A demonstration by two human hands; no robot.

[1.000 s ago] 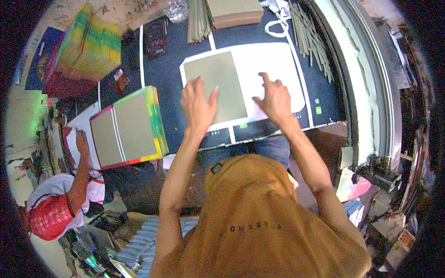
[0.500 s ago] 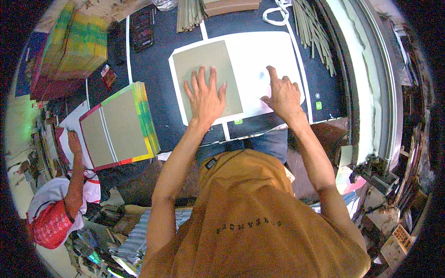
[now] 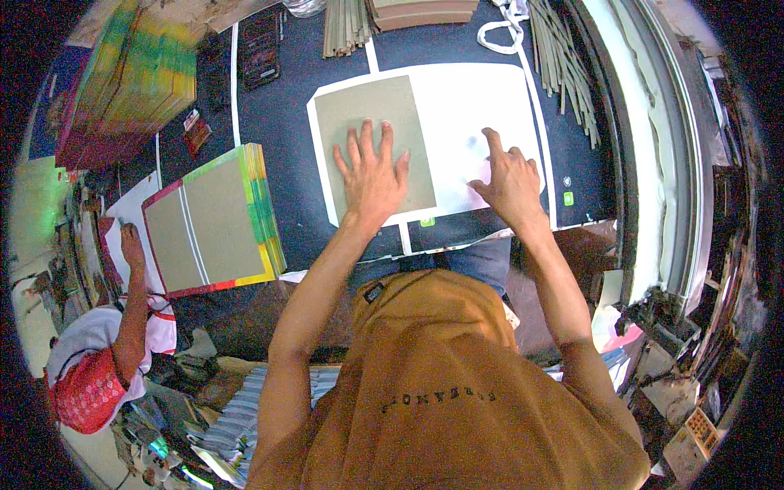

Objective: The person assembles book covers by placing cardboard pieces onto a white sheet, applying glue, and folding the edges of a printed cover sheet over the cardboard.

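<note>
A large white sheet (image 3: 469, 94) with cut corners lies on the dark table in front of me. On its left half rests a grey-brown rectangular board (image 3: 351, 94). My left hand (image 3: 374, 180) lies flat on this board, fingers spread. Over the bare right half of the sheet is my right hand (image 3: 514, 181), its index finger stretched out, the thumb apart and the other fingers slightly bent. Nothing shows in its grasp. Whether its fingertips press on the paper is hard to tell.
Left on the dark table (image 3: 286, 122) lies a stack of board covers (image 3: 224, 216) with coloured edges; a taller stack (image 3: 135, 98) stands behind. Board strips (image 3: 563, 65) and a white looped band (image 3: 500, 37) lie at the back. A co-worker (image 3: 110, 351) reaches in at left.
The whole view has shifted slightly, so the table appears a little further right and lower. Both hands keep nearly the same places over the board and the sheet.
</note>
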